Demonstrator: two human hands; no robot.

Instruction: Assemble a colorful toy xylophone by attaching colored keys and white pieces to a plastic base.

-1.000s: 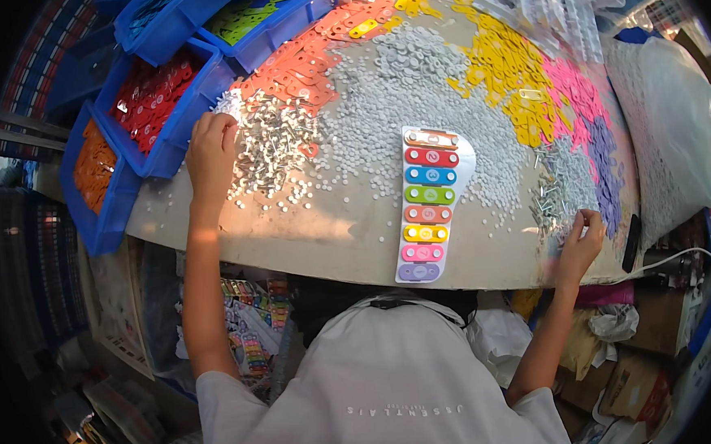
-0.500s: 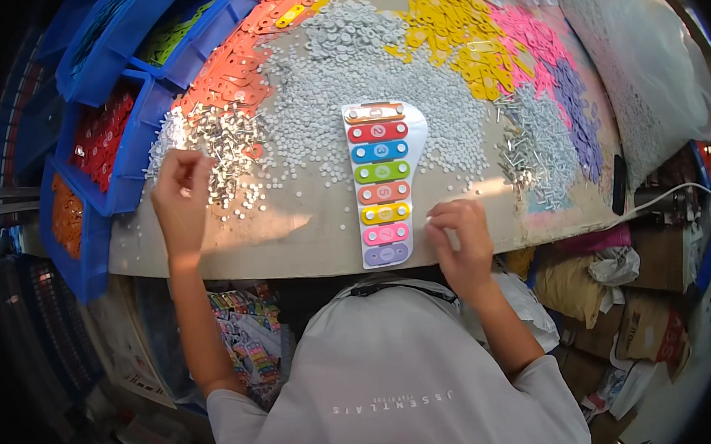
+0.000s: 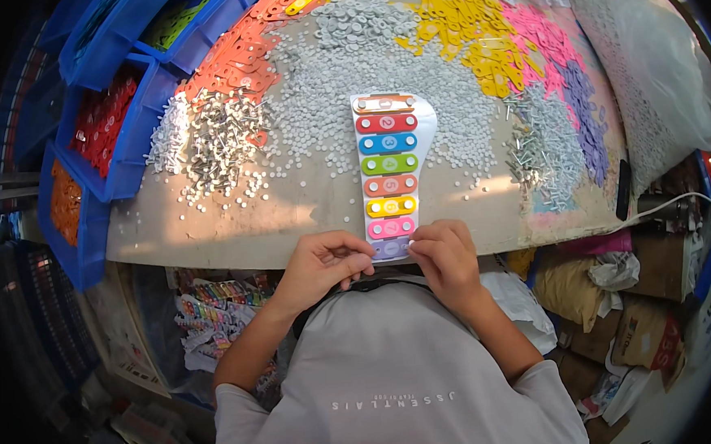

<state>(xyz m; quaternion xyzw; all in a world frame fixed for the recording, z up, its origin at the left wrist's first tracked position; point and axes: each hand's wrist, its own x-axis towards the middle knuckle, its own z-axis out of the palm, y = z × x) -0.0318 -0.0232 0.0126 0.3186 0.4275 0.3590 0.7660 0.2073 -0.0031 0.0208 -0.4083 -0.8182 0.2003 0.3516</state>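
Note:
A toy xylophone point(image 3: 389, 164) lies upright in front of me, a row of coloured bars on a white board point(image 3: 424, 120). White round caps sit on the ends of most bars. The purple bar point(image 3: 390, 248) is nearest me, at the table's front edge. At its left end my left hand point(image 3: 324, 260) is closed, fingertips pinched; what they hold, if anything, is too small to make out. My right hand point(image 3: 446, 259) is closed at the bar's right end, pinching a small white piece point(image 3: 411, 244).
Loose white caps point(image 3: 316, 102) spread behind the board. Metal pins point(image 3: 224, 140) pile at left, more pins point(image 3: 550, 149) at right. Yellow point(image 3: 457, 20), pink point(image 3: 541, 40), purple point(image 3: 585, 118) and coral bars point(image 3: 236, 62) lie around. Blue bins point(image 3: 136, 166) stand left, a plastic bag point(image 3: 655, 65) right.
My left hand has moved right, from beside the left pin pile to the purple bar. My right hand has moved slightly left and down to the bar's other end.

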